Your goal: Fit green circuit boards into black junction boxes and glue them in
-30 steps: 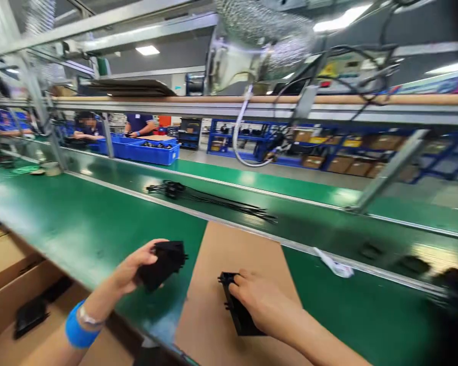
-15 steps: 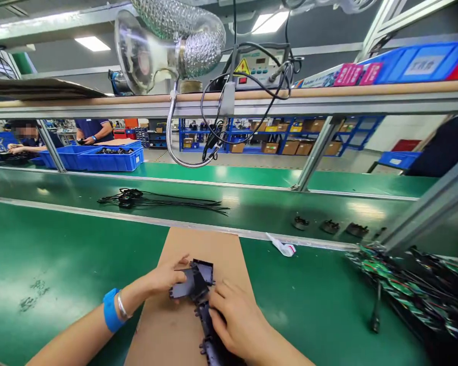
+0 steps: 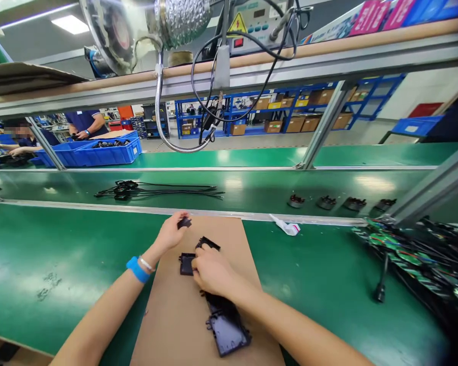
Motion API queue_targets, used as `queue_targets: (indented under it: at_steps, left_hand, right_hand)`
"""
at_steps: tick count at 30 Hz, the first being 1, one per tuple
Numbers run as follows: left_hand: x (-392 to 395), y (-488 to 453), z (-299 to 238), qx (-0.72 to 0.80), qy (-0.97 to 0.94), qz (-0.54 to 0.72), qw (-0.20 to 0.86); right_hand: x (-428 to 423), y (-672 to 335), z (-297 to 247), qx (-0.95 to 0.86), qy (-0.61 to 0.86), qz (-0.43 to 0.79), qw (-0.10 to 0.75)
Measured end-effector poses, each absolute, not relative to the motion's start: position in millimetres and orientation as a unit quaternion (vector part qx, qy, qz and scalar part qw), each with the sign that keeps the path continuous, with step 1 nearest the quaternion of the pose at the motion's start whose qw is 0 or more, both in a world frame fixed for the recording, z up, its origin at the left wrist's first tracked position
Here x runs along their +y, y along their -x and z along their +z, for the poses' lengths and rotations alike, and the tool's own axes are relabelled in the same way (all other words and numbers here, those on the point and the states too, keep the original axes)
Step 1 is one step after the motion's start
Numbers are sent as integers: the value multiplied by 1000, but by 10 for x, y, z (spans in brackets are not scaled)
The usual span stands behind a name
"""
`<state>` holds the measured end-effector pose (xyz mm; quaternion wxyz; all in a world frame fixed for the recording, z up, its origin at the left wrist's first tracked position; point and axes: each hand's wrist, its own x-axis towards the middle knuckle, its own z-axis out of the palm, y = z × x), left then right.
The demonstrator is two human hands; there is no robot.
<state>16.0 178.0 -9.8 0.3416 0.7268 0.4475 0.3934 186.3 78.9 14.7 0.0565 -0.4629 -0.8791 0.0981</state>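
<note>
My left hand (image 3: pixel 171 232) is lifted over the brown cardboard sheet (image 3: pixel 168 320) and pinches a small black plastic piece (image 3: pixel 183 222) between its fingertips; a blue band sits on that wrist. My right hand (image 3: pixel 209 268) is closed over a long black plastic housing (image 3: pixel 227 328) that lies on the cardboard, its near end sticking out below the hand. A small black square part (image 3: pixel 185 264) lies flat on the cardboard just left of my right hand.
A green conveyor belt (image 3: pixel 252 190) behind the cardboard carries a black cable bundle (image 3: pixel 137 190) and several small round parts (image 3: pixel 326 202). A white scrap (image 3: pixel 286 226) lies on the rail. Circuit boards with wires (image 3: pixel 416 259) are piled at the right. Co-workers sit by blue bins (image 3: pixel 107 151) at far left.
The view swung from the left to straight ahead. My left hand brought a black part onto the cardboard beside the housing, then lifted away with a small piece, leaving a square part lying there.
</note>
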Motion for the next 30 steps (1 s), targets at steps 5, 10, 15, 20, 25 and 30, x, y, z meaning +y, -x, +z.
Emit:
queue_targets:
  at_steps: [5, 10, 15, 20, 25, 30]
  left_hand:
    - [1916, -693, -207, 377, -821, 324, 281]
    - [1803, -750, -177, 358, -860, 281, 232]
    - [1726, -666, -249, 404, -856, 251, 201]
    - [1680, -637, -315, 431, -844, 258, 191]
    - [1688, -579, -344, 431, -846, 250, 190]
    - [1655, -531, -410, 391, -863, 257, 191]
  right_hand:
    - [842, -2201, 140, -884, 453, 107, 48]
    - [551, -2520, 184, -883, 446, 134, 51]
    - [217, -2570, 86, -879, 444, 159, 69]
    - [180, -2328, -31, -848, 501, 142, 101]
    - [224, -2197, -45, -823, 544, 120, 106]
    - [205, -2190, -66, -849, 514, 66, 97]
